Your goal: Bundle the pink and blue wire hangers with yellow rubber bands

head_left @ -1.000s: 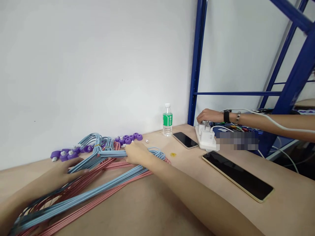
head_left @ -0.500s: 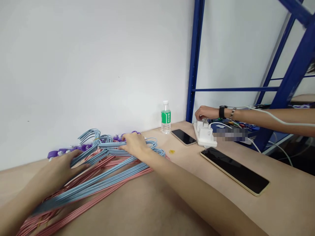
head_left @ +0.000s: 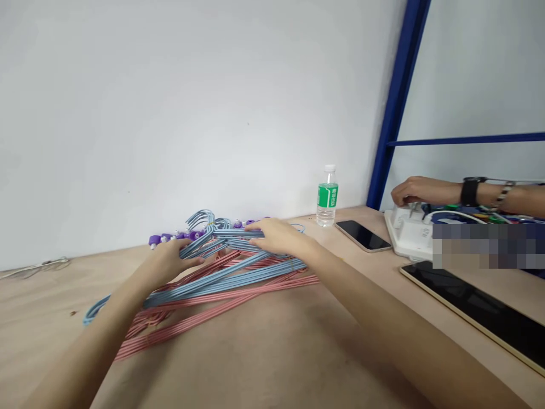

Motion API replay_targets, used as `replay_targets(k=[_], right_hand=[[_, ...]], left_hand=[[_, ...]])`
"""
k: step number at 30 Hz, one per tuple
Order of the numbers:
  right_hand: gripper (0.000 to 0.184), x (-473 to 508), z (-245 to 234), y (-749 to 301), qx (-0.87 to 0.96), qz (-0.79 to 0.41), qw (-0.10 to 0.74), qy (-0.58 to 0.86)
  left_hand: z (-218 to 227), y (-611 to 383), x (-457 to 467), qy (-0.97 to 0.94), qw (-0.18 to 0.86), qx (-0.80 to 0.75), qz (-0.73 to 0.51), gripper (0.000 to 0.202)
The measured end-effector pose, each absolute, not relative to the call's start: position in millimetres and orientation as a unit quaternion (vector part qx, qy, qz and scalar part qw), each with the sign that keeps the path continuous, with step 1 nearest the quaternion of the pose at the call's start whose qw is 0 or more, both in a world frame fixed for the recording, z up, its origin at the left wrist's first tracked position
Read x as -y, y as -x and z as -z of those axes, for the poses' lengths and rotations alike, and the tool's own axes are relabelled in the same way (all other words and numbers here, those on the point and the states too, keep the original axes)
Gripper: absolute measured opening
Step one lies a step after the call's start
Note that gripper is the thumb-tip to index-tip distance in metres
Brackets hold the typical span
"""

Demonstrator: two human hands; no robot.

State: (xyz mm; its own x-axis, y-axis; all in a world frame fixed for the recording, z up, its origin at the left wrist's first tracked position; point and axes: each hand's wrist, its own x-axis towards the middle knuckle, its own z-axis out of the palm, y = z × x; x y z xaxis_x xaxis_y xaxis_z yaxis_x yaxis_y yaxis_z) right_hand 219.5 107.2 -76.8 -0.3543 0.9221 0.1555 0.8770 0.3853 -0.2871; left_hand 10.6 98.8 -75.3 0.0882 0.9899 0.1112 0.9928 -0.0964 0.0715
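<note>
A stack of blue clothes hangers [head_left: 251, 276] lies on top of pink clothes hangers [head_left: 183, 331], hooks pointing toward the wall. My left hand [head_left: 164, 262] is curled over the left shoulder of the blue hangers, thumb on the near side and fingertips hidden behind. On their right arm my right hand [head_left: 276, 236] grips from above, its fingers partly hidden. Between both hands stand the bunched blue hooks [head_left: 202, 216]. A row of small purple things with white tips [head_left: 155, 241] lies behind the hangers, along the wall.
A water bottle [head_left: 327, 199] stands by the wall. Right of it are a phone [head_left: 363, 236], a white power strip [head_left: 411, 247] and a larger dark-screened device [head_left: 477, 309]. Another person's hand [head_left: 419, 189] touches the plugs. A blue metal frame [head_left: 395, 108] rises behind.
The view has swung left, so everything sits further right in it. Both my hands stay on the blue hangers, whose left ends now show. The other person's hand remains at the power strip.
</note>
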Motion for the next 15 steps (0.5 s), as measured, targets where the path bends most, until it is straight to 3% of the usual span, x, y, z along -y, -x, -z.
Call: replay_targets(k=[8,15], right_hand=[[0.042,-108,87,-212,0.815,-0.021,0.103,0.57],[0.02,-102,75,-208,0.808,0.032,0.08,0.582]], left_hand=[[79,-22,-89,0.728,0.011,0.685,0.008,0.043],[76,-24,-89,0.742,0.044,0.669,-0.015,0.029]])
